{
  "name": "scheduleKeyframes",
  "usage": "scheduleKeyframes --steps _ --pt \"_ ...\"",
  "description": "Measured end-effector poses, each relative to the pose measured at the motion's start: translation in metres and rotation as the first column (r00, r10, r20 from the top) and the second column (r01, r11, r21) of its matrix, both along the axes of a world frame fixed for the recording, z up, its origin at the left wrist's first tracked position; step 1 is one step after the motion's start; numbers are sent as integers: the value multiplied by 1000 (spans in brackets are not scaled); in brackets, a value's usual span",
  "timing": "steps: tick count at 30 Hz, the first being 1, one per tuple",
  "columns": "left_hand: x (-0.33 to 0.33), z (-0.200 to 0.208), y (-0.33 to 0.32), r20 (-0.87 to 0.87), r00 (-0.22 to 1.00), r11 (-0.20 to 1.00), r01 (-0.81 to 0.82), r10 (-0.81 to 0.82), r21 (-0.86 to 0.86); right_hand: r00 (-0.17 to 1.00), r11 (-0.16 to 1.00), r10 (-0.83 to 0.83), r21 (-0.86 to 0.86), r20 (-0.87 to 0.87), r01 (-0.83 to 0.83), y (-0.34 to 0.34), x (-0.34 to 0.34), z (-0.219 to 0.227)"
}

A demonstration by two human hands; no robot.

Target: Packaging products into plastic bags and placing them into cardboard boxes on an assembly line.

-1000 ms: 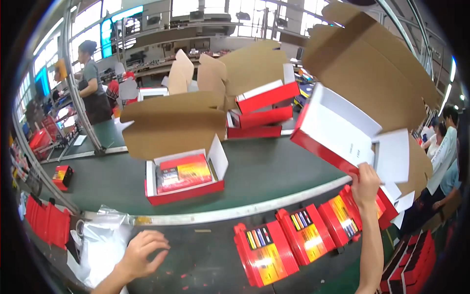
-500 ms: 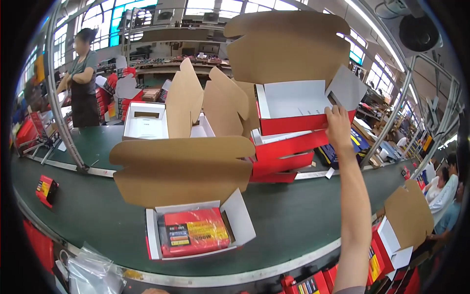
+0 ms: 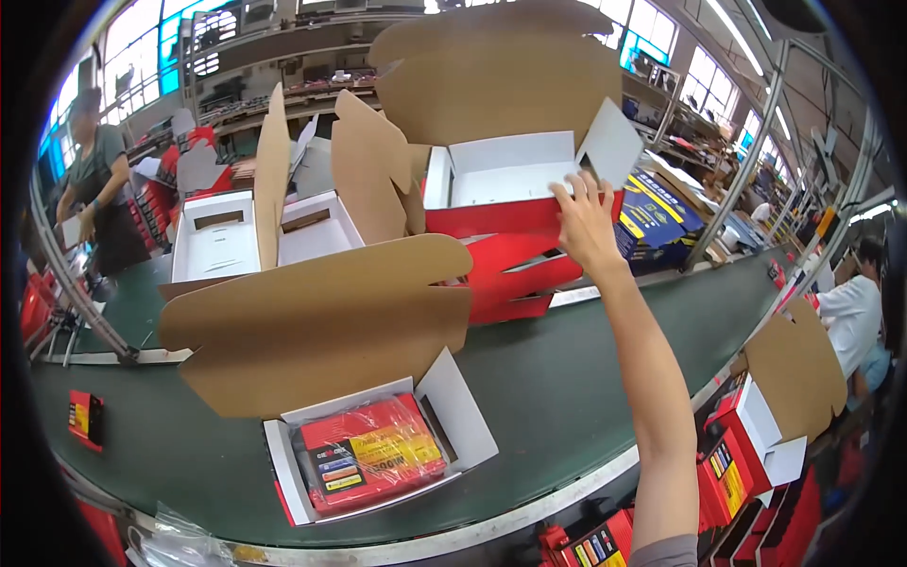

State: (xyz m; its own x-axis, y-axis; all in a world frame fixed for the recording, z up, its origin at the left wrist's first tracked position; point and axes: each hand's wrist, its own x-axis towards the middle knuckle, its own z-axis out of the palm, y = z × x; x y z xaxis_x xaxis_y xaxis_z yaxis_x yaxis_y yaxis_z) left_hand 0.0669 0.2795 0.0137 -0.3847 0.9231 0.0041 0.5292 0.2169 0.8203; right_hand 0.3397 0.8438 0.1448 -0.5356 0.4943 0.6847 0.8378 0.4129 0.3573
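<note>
My right hand rests at the front wall of an open red carton with a white inside and a raised brown lid. Its fingers are spread over the wall's top edge, near the right corner. This carton lies on top of several red cartons. Nearer me, another open carton stands on the green conveyor belt. Inside it lies a red and yellow package in clear plastic wrap. My left hand is out of view.
Two open white-lined cartons stand left of the stack. Blue boxes sit to its right. A small red box lies on the belt's left. Clear plastic bags and red boxes line the near edge. A co-worker stands far left.
The top carton has come down onto the stack, covering the white gap beneath it. My right hand's fingers have spread. The view has shifted to the right, and my left hand's edge has left it.
</note>
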Motion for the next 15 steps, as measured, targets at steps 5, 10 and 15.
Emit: scheduleKeyframes --steps 5,10,15 --pt "6 0 5 -16 999 998 40 -41 -43 991 999 -4 -33 -130 -1 -26 16 -10" --pt "16 1 -7 -25 997 991 76 -79 -110 982 988 137 -51 -128 -144 -95 46 -23" --pt "26 -4 -40 92 996 981 28 -10 -194 989 878 94 -459 -113 -136 -255 117 -48"
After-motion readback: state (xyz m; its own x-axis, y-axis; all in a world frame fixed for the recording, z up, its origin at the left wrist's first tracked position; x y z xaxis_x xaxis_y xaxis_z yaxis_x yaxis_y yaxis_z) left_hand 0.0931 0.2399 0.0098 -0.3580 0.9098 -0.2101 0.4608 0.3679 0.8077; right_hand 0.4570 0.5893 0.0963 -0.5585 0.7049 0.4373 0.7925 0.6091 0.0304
